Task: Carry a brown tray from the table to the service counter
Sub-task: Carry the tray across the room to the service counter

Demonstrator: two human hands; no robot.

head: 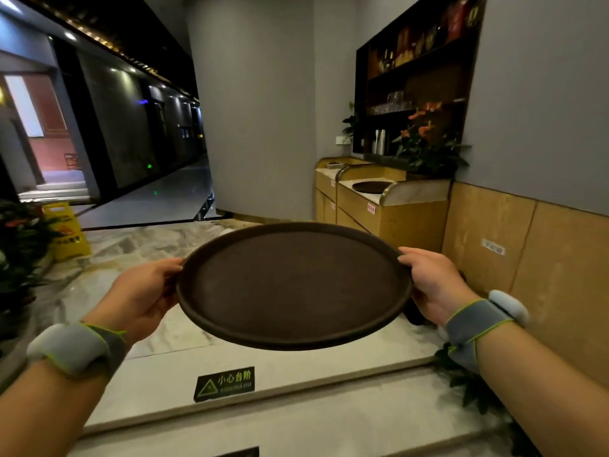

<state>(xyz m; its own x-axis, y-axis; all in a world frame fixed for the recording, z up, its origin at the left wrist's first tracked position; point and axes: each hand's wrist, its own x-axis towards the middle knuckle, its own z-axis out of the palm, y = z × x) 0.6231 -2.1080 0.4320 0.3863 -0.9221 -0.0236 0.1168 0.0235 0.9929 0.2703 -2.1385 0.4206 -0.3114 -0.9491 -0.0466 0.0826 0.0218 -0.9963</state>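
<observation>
Brown tray (293, 288) held level between 2 hands — left hand (145, 291), right hand (431, 282) — each clamped on its rim

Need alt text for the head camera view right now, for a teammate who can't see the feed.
Both bare hands, left hand and right hand, hold an empty round brown tray by opposite rims above marble steps bearing a step warning sign. Ahead on the right, a service counter holds another dark tray.

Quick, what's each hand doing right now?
Left hand: closed on the left rim of the brown tray.
Right hand: closed on the tray's right rim.
</observation>
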